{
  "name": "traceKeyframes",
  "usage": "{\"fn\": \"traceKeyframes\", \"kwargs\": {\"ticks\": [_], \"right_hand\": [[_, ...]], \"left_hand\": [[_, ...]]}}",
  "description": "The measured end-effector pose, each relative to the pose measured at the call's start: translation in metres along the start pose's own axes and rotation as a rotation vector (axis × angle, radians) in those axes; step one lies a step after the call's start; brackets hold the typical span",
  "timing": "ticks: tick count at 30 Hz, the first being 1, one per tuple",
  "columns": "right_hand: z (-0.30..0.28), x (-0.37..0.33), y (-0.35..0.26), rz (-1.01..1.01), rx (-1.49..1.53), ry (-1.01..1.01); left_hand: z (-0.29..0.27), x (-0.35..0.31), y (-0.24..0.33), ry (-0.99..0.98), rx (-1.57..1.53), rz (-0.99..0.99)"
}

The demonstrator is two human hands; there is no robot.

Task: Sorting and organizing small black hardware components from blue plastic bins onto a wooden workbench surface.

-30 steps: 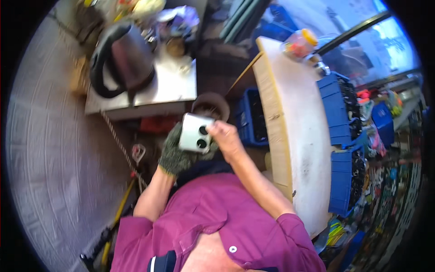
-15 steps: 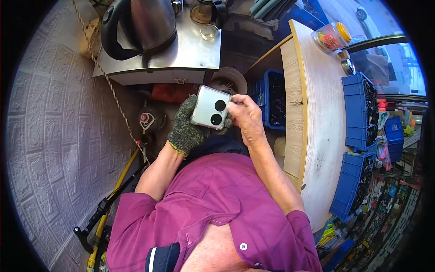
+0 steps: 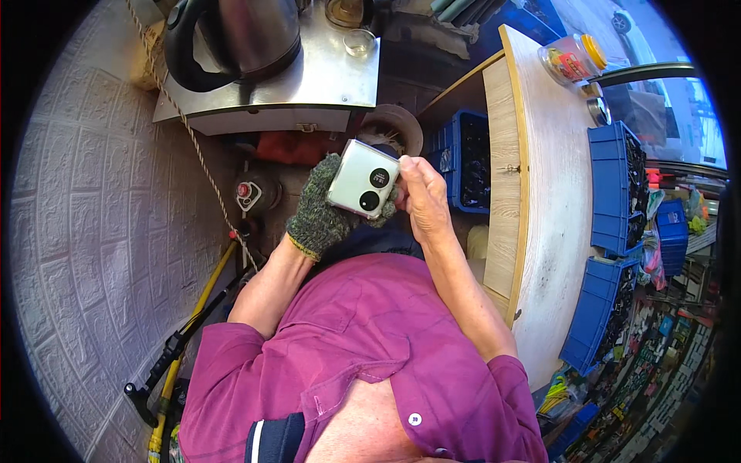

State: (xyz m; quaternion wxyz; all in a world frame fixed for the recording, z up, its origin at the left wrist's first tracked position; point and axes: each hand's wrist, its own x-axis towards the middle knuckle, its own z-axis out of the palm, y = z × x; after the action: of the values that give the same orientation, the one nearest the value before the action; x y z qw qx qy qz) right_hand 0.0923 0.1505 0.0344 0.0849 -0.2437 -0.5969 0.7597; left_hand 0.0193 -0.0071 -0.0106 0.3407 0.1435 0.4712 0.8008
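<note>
A folded white flip phone [image 3: 356, 172] in a clear case faces up before my chest. Two round black areas sit on its cover, and the upper one is lit. My left hand [image 3: 318, 202], in a dark green knitted glove with a yellow cuff, is closed around the phone's left side and underside. Gloved fingertips show beyond its lower right edge. My bare right hand [image 3: 427, 197] is closed at the phone's right edge, its thumb near the upper right corner. Its other fingers are curled and partly hidden.
Ahead stands a metal-topped cabinet [image 3: 328, 81] with a kettle [image 3: 258, 38] and a glass cup [image 3: 359, 42]. A round bin [image 3: 409, 131] is beyond the phone. At right are a wooden desk [image 3: 552, 193], a jar [image 3: 567, 62] and blue crates [image 3: 610, 185]. Poles [image 3: 166, 401] lean at left.
The upper round area on the phone has lit up. My right thumb has shifted off the cover to the phone's right edge. The phone is still in my gloved left hand.
</note>
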Motion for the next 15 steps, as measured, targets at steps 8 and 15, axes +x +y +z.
{"fn": "traceKeyframes", "kwargs": {"ticks": [8,15], "right_hand": [[0.000,-0.005,0.002,0.002,-0.104,0.006],[0.002,-0.008,0.003,0.023,-0.101,0.019]], "left_hand": [[-0.004,0.003,0.007,-0.015,-0.885,-0.360],[-0.003,0.000,0.004,-0.068,-0.569,-0.190]]}}
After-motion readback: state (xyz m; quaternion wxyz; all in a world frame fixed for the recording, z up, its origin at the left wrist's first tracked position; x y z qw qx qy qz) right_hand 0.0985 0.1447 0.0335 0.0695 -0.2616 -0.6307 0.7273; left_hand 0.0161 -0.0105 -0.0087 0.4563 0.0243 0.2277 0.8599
